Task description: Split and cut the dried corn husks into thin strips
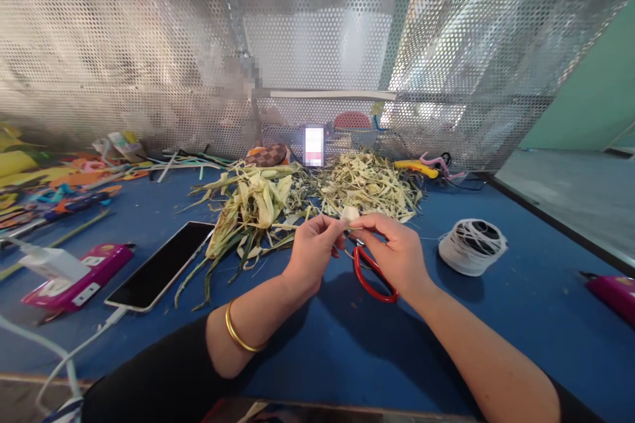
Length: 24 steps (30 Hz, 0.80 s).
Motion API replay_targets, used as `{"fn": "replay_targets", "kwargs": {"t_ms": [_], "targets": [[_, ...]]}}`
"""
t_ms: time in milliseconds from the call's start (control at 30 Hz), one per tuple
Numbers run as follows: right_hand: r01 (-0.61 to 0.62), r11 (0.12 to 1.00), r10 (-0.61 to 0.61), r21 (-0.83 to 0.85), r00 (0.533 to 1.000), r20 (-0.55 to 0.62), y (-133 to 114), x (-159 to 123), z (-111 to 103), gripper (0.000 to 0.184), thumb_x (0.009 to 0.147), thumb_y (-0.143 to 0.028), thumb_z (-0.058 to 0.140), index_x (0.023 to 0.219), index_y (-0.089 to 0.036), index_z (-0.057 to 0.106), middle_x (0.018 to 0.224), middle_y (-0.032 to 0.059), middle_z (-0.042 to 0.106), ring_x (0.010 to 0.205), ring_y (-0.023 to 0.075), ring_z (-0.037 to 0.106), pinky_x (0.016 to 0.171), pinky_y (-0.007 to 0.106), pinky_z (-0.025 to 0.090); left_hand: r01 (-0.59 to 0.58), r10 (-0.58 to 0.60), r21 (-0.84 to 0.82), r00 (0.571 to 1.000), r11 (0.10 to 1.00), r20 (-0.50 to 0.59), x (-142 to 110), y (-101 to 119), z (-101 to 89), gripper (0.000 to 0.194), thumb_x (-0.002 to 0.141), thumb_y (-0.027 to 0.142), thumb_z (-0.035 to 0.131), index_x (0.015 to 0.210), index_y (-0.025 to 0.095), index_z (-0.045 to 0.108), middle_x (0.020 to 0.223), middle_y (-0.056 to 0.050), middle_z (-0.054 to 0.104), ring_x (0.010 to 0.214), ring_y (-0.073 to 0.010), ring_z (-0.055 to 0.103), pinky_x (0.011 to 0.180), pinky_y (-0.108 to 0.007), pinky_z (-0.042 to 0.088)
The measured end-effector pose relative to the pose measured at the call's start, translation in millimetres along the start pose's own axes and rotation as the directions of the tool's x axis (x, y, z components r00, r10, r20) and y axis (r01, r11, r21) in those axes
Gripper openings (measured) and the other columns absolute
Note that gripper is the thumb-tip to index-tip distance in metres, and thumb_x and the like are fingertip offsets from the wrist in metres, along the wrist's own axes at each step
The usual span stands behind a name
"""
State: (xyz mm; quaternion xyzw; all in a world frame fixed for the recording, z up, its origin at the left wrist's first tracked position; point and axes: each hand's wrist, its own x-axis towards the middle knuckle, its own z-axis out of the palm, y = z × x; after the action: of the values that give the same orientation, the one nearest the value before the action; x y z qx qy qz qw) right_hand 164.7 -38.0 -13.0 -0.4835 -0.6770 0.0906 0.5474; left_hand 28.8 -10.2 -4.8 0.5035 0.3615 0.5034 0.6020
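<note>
A small pale piece of corn husk (350, 213) is pinched between the fingertips of both hands above the table's middle. My left hand (311, 250), closed, grips its left side with thumb and forefinger. My right hand (394, 252) pinches it from the right, its other fingers curled. Red-handled scissors (373, 283) show just beneath my right hand; whether they hang from it or lie on the table I cannot tell. A white thread runs from a spool (466, 254) on the right towards my right hand. Corn husks (262, 201) lie beyond my left hand.
A heap of husk scraps (370, 182) lies against the perforated metal screen (317, 39). To the left are a phone (163, 264) on a cable and a magenta power strip (82, 274) with a charger. Coloured scraps (74, 175) cover the far left; yellow-handled scissors (417, 167) lie at back right.
</note>
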Motion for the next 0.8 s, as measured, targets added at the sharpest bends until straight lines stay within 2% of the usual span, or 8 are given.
{"fn": "replay_targets", "kwargs": {"t_ms": [100, 233, 333, 500, 800], "targets": [[0.042, 0.998, -0.042, -0.055, 0.999, -0.007, -1.4, 0.0, -0.9, 0.009, 0.081, -0.020, 0.060, 0.081, -0.025, 0.067, 0.081, 0.0000, 0.070, 0.078, 0.0170, 0.065, 0.073, 0.029, 0.050, 0.081, -0.078, -0.080, 0.996, 0.994, 0.032, -0.7, 1.7, -1.2, 0.024, 0.065, 0.034, 0.070, 0.060, 0.015, 0.056, 0.056, 0.002, 0.055, 0.052, -0.0077, 0.050, 0.047, -0.018, 0.040], [0.030, 0.996, -0.030, -0.085, 0.999, 0.012, -1.3, 0.1, -2.2, 0.010, 0.082, -0.020, 0.058, 0.079, -0.023, 0.067, 0.079, 0.0000, 0.070, 0.075, 0.0161, 0.065, 0.070, 0.027, 0.049, 0.154, -0.142, -0.135, 0.985, 0.979, 0.098, 0.3, 3.3, -3.3, 0.021, 0.060, 0.029, 0.074, 0.068, 0.014, 0.061, 0.064, 0.000, 0.059, 0.059, -0.0094, 0.056, 0.051, -0.019, 0.045], [-0.004, 0.996, 0.005, -0.090, 1.000, 0.005, -0.7, 0.5, -2.8, 0.010, 0.082, -0.021, 0.058, 0.078, -0.023, 0.067, 0.077, 0.0001, 0.070, 0.073, 0.0164, 0.065, 0.067, 0.026, 0.049, 0.120, -0.107, -0.131, 0.989, 0.984, 0.098, 1.1, 3.0, -3.2, 0.022, 0.060, 0.029, 0.075, 0.068, 0.013, 0.063, 0.063, 0.000, 0.061, 0.058, -0.0095, 0.057, 0.054, -0.020, 0.047], [-0.002, 0.996, 0.001, -0.094, 1.000, -0.016, -0.4, 0.3, -2.4, 0.009, 0.082, -0.024, 0.059, 0.080, -0.023, 0.067, 0.080, 0.0005, 0.071, 0.073, 0.0163, 0.065, 0.068, 0.026, 0.049, -0.002, 0.002, -0.055, 1.000, 0.999, 0.003, 0.6, 1.0, -0.2, 0.021, 0.064, 0.032, 0.073, 0.067, 0.013, 0.063, 0.057, 0.001, 0.061, 0.049, -0.0076, 0.054, 0.054, -0.020, 0.047], [-0.077, 0.994, 0.076, -0.076, 0.997, -0.024, -2.2, -2.1, 0.4, 0.010, 0.083, -0.027, 0.056, 0.080, -0.022, 0.065, 0.079, 0.0024, 0.071, 0.073, 0.0177, 0.065, 0.069, 0.029, 0.049, 0.013, -0.014, -0.054, 1.000, 0.998, -0.013, -1.8, 0.2, 2.1, 0.020, 0.067, 0.031, 0.070, 0.066, 0.013, 0.062, 0.058, 0.001, 0.063, 0.049, -0.0078, 0.056, 0.053, -0.020, 0.047]]}}
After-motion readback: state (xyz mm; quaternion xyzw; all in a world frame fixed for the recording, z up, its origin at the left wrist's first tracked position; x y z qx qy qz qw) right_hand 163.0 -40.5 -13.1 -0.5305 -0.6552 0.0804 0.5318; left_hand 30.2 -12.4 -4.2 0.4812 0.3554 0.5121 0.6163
